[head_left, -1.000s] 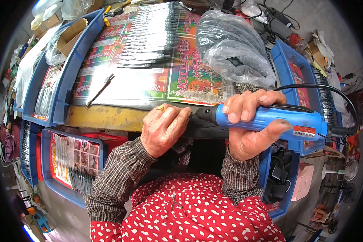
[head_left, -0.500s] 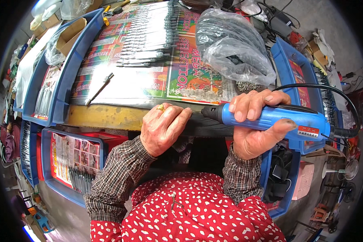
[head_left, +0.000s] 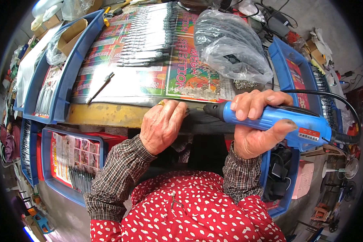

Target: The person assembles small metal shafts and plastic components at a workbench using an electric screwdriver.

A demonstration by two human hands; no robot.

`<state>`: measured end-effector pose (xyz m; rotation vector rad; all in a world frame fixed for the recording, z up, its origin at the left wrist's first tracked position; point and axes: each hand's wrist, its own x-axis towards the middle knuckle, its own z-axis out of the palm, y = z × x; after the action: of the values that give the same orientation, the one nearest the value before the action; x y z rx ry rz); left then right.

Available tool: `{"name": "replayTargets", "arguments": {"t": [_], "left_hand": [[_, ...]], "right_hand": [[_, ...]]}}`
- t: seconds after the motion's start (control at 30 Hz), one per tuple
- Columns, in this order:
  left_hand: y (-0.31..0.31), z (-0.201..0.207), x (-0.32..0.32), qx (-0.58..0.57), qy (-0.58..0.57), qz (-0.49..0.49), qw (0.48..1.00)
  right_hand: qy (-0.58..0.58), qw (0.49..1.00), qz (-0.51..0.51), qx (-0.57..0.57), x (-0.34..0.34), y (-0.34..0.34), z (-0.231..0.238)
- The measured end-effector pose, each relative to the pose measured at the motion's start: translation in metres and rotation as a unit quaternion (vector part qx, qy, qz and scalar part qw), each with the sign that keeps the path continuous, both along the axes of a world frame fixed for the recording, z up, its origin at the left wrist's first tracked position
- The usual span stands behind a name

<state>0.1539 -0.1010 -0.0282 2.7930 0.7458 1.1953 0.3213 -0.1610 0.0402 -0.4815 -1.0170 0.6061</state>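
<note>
Screwdriver [head_left: 276,116], blue and apparently electric, is held nearly level over the front edge of the bench [head_left: 105,116], its nose to the left. The right hand [head_left: 248,141] has its grip closed around the body, fingers over the top and thumb along the near side. A thin bit [head_left: 199,109] sticks out of the black nose. It has drawn rightward over the last second: its tip was close against the fingertips of the left hand [head_left: 161,127], and now a wider gap shows between them. I read that as bit and left hand being disengaged for the moment. The left fingers are curled in, their undersides hidden, so I cannot tell whether that grip holds anything.

Past the hands, small metal pieces [head_left: 205,82] lie scattered, with a clear plastic bag [head_left: 230,44] of dark contents behind, crowding the right side. One slim rod [head_left: 101,88] lies apart to the left; a row of similar rods [head_left: 149,36] sits farther back. The black cable [head_left: 343,138] loops behind the right hand, across the right-hand blue tray [head_left: 277,60].
</note>
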Motion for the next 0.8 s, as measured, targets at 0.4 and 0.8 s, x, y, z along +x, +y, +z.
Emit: {"name": "replayTargets", "arguments": {"t": [0.4, 0.8], "left_hand": [[-0.044, 0.019, -0.021, -0.539, -0.21, -0.002, 0.816], [-0.067, 0.004, -0.023, -0.677, -0.397, -0.053, 0.618]], "right_hand": [[-0.042, 0.999, 0.013, 0.002, -0.009, -0.012, 0.008], [-0.03, 0.986, 0.151, 0.056, -0.013, -0.004, -0.006]]}}
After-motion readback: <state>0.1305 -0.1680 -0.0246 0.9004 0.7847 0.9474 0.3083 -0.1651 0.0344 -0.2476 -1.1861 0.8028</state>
